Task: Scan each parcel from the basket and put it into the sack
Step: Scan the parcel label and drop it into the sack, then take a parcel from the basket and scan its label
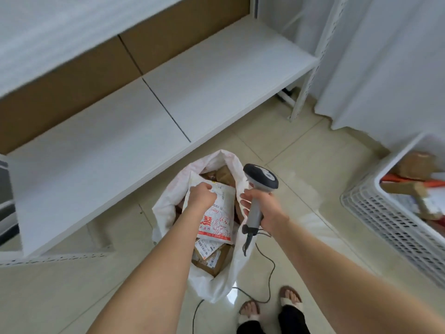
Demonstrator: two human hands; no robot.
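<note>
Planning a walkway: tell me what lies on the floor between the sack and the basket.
In the head view, only bare tiled floor separates the sack from the basket; the scanner in the right hand hangs above the sack's edge.

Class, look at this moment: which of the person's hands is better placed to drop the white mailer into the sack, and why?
The left hand. It already grips the white mailer over the open mouth of the sack, so it need only let go. The right hand is taken up with the scanner, beside the sack's rim.
</note>
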